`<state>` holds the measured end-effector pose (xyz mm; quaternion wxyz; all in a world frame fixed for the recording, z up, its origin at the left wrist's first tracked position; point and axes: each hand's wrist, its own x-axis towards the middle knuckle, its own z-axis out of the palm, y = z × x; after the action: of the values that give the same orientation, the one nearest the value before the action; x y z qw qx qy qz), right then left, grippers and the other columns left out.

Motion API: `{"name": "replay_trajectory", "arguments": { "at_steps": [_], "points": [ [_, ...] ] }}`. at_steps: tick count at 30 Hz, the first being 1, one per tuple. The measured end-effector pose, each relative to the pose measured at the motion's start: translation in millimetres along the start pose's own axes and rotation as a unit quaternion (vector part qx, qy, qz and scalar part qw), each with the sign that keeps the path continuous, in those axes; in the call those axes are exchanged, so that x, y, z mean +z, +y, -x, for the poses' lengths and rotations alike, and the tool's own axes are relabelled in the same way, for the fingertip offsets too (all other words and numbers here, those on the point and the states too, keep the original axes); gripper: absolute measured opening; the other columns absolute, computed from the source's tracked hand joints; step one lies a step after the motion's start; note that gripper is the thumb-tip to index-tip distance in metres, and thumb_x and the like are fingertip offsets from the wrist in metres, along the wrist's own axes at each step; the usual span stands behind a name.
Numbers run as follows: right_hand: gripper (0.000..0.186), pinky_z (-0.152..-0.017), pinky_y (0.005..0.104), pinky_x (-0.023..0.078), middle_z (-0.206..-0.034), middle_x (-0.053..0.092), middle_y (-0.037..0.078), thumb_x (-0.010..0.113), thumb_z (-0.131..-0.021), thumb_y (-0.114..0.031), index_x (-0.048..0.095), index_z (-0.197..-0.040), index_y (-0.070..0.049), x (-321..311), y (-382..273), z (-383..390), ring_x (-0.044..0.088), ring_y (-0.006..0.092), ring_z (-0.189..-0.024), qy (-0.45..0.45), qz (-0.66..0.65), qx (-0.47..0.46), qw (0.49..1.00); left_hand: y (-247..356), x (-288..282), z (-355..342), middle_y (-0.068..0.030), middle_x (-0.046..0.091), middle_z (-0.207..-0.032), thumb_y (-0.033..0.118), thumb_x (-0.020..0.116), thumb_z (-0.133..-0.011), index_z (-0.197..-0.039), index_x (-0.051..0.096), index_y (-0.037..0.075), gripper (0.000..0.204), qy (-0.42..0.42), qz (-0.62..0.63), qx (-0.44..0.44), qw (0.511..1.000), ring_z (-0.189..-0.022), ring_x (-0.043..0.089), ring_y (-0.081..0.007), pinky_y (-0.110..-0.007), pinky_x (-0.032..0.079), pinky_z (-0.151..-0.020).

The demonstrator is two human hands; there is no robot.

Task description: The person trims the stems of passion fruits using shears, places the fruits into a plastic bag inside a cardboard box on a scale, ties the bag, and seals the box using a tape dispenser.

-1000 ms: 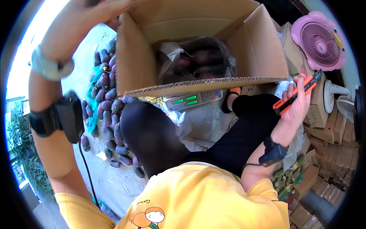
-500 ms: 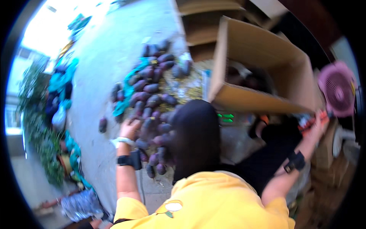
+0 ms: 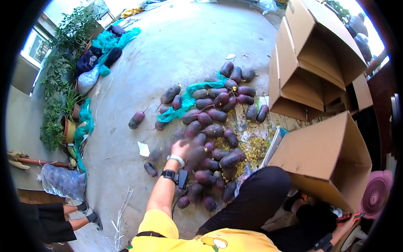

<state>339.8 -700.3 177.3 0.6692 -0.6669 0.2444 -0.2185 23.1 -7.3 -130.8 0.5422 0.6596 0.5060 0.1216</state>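
Observation:
A loose heap of dark purple radishes (image 3: 214,130), some with thin roots, lies on the concrete floor before me. My left hand (image 3: 181,148) reaches down onto the heap's left side, its fingers smeared by motion. Against it is a blurred purple radish (image 3: 195,158); whether the hand grips it I cannot make out. At the lower right, beside the box, my right hand (image 3: 345,226) is closed on a red-orange tool (image 3: 357,216), whose exact kind is unclear. A tipped cardboard box (image 3: 308,145) stands open by my right knee.
Teal netting (image 3: 184,104) runs across the radishes. Yellowish leaf scraps (image 3: 254,149) lie beside them. Stacked cardboard boxes (image 3: 289,63) stand far right, a pink fan (image 3: 376,194) near right. Potted plants (image 3: 52,113) line the left wall; another person's legs (image 3: 79,218) show lower left.
The view has swung, so the heap and box appear farther right and lower. My left hand has moved further onto the heap; radishes around it are blurred. My right hand keeps the red-orange tool.

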Motion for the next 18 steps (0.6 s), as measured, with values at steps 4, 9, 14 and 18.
{"name": "replay_trajectory", "arguments": {
  "at_steps": [4, 9, 14, 18],
  "points": [
    [0.019, -0.046, 0.0269, 0.038, -0.065, 0.047, -0.003, 0.059, -0.09, -0.031, 0.05, -0.085, -0.014, -16, 12, -29, 0.044, 0.0094, -0.052, 0.022, 0.022, -0.002, 1.0, 16, -28, -90, -0.0162, 0.068, -0.098, 0.02, 0.066, -0.075, -0.109, 0.062, 0.001, 0.039, 0.195, -0.034, 0.066, 0.978, -0.091, 0.065, -0.0259, -0.036, 0.05, -0.083],
    [0.016, -0.057, 0.0265, 0.043, -0.075, 0.057, -0.003, 0.06, -0.09, -0.028, 0.057, -0.086, -0.013, -72, 21, -96, 0.053, 0.0107, -0.065, 0.002, 0.045, 0.004, 0.999, 19, -91, -191, -0.0273, 0.057, -0.117, 0.035, 0.067, -0.079, -0.126, 0.049, 0.0, 0.061, 0.3, -0.172, -0.014, 0.938, -0.108, 0.056, -0.0397, -0.044, 0.044, -0.093],
    [0.045, -0.091, 0.0355, 0.047, -0.121, 0.058, 0.007, 0.05, -0.094, -0.038, 0.051, -0.124, -0.005, -96, -10, -71, 0.057, 0.0219, -0.108, -0.08, 0.108, 0.079, 0.988, 46, -82, -244, -0.0263, 0.047, -0.133, 0.042, 0.056, -0.087, -0.138, 0.036, 0.001, 0.069, 0.277, -0.262, -0.138, 0.914, -0.126, 0.04, -0.0438, -0.046, 0.032, -0.106],
    [0.05, -0.097, 0.0362, 0.045, -0.129, 0.055, 0.008, 0.048, -0.095, -0.039, 0.048, -0.129, -0.004, -92, -11, -71, 0.054, 0.0234, -0.115, -0.111, 0.13, 0.089, 0.981, -12, -101, -297, -0.0221, 0.036, -0.143, 0.04, 0.049, -0.09, -0.143, 0.027, 0.002, 0.069, 0.233, -0.287, -0.173, 0.913, -0.135, 0.025, -0.0435, -0.045, 0.021, -0.113]
  ]
}}
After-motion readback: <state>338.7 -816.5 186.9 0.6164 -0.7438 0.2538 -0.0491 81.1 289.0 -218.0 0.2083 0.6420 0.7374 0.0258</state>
